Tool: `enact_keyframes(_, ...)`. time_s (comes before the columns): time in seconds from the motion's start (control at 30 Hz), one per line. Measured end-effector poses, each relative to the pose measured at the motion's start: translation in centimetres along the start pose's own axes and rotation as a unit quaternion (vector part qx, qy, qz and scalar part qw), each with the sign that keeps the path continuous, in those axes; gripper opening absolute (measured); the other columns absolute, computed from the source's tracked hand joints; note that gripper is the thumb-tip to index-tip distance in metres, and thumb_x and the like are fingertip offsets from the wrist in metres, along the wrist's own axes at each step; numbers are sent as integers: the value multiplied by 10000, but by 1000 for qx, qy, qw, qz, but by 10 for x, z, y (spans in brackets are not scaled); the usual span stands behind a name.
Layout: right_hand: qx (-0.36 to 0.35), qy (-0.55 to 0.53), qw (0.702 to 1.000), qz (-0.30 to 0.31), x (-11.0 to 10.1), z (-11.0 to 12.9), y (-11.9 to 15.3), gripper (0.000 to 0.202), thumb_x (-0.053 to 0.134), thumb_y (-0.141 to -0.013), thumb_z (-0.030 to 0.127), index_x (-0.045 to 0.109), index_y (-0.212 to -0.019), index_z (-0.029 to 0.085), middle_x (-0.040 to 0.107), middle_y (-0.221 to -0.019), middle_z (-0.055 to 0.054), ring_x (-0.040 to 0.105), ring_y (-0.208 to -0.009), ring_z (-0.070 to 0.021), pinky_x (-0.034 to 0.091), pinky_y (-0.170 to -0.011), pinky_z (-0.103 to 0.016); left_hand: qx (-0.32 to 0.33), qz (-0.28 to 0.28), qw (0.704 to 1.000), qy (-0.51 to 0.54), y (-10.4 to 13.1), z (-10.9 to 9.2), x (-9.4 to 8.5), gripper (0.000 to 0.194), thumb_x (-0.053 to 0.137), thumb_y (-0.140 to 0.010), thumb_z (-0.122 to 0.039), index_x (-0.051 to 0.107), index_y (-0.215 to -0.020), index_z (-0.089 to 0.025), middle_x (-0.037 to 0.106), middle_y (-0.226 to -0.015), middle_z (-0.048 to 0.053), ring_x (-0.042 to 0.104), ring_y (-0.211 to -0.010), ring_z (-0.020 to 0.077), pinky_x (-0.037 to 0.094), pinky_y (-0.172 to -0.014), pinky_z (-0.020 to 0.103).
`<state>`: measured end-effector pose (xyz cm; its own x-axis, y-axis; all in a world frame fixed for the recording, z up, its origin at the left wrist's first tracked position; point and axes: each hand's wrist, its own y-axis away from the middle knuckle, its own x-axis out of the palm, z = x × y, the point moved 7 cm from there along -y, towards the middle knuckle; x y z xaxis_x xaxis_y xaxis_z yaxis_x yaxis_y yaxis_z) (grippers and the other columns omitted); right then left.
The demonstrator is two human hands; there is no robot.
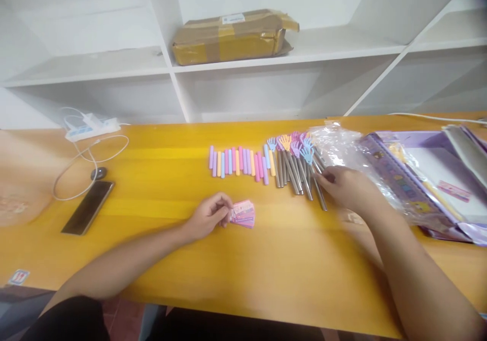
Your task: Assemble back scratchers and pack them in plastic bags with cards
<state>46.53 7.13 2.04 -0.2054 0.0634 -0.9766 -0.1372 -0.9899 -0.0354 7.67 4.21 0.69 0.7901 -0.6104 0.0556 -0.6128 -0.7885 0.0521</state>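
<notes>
My left hand (211,216) is closed on the edge of a fanned stack of small pink printed cards (243,214), low over the table. Off to the right, my right hand (352,189) has thumb and fingertips pinched at the metal rod of a back scratcher (319,191), at the right side of a pile. The piled back scratchers (291,166) have silver rods and hand-shaped heads in blue, orange, pink and purple. Left of them lies a row of pastel handle-like tubes (238,162) in purple, pink, orange and blue.
Clear plastic bags (338,140) lie behind my right hand. A purple box (414,178) with a pink card inside stands at the right. A dark phone (88,208), a white cable and a power strip (92,128) are on the left. A taped carton (232,39) sits on the shelf.
</notes>
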Motion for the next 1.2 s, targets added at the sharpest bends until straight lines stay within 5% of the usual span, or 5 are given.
enact_keyframes(0.13,24,6,999,21,4,2,0,396,530,-934,578,618,-759,234,718,-836,-91,595,-693,-230,382,-636,-353,27,-47,995,-81,-6,-5,-27,227,594,-1017,-421,581,-1005,-194,626,-756,-12,581,-638,114,488,-637,255)
enact_keyframes(0.23,28,18,999,28,5,7,3,393,505,-945,565,623,-768,234,722,-880,-88,612,-742,-236,382,-644,-348,68,-168,972,-148,-18,-16,-71,145,623,-960,-343,601,-952,-200,611,-725,-24,568,-639,116,464,-633,247)
enact_keyframes(0.37,36,54,998,10,1,12,5,429,431,-986,558,620,-799,222,715,-908,-108,624,-763,-245,350,-620,-350,63,-293,951,-73,-29,-13,-115,69,581,-889,-283,570,-896,-215,552,-644,-52,490,-560,108,376,-556,230)
enact_keyframes(0.9,23,66,997,-36,7,46,7,361,459,-974,477,677,-885,203,738,-962,-119,646,-738,-219,343,-594,-331,30,-225,967,-116,-33,-11,-97,114,596,-882,-324,582,-881,-210,577,-625,-52,499,-549,105,387,-558,226)
enact_keyframes(1.2,59,20,998,-9,6,39,3,341,559,-892,475,580,-655,230,654,-632,-79,561,-562,-205,315,-561,-329,48,-208,963,-162,-29,-16,-96,119,566,-917,-330,573,-918,-212,591,-685,-36,543,-621,130,420,-619,254)
